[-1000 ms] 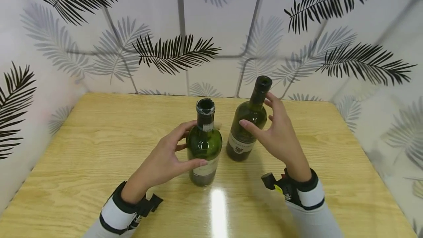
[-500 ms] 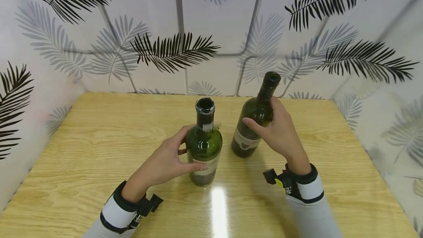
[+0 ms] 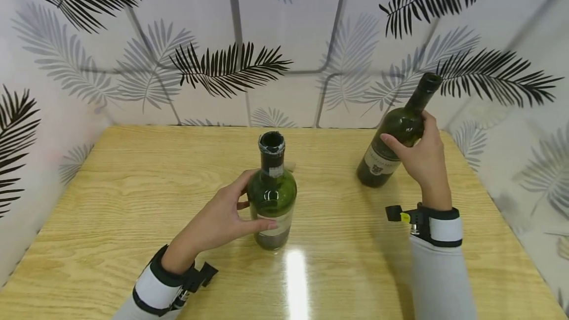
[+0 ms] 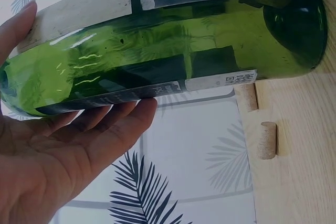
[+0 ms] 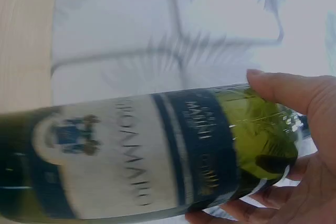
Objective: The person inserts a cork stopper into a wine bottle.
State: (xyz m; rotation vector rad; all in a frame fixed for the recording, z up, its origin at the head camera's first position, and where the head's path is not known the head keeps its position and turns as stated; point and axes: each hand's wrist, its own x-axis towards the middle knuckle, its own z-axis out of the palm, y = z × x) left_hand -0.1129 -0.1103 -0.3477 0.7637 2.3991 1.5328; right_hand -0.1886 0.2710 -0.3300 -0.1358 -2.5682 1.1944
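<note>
In the head view, my left hand [image 3: 226, 214] grips a green wine bottle [image 3: 272, 196] near the middle of the table. Its thumb lies across the front label and its fingers go round the far side. This bottle stands upright, its rim ragged with torn foil. To the right, my right hand [image 3: 424, 154] holds a darker green wine bottle [image 3: 402, 125] by the shoulder, its neck leaning right. Whether its base touches the table cannot be told. The right wrist view shows its white and dark blue label [image 5: 115, 161], with the thumb above and fingers beneath.
Two corks stand on the table in the left wrist view: one whole cork [image 4: 268, 140], and another cork [image 4: 250, 97] partly hidden by the bottle. The pale wooden tabletop [image 3: 146, 181] ends at a leaf-patterned backdrop [image 3: 284, 98]. A bright reflection crosses the front.
My right hand has carried the darker wine bottle to the right and farther back, away from the other bottle. My left hand and its bottle have stayed in place.
</note>
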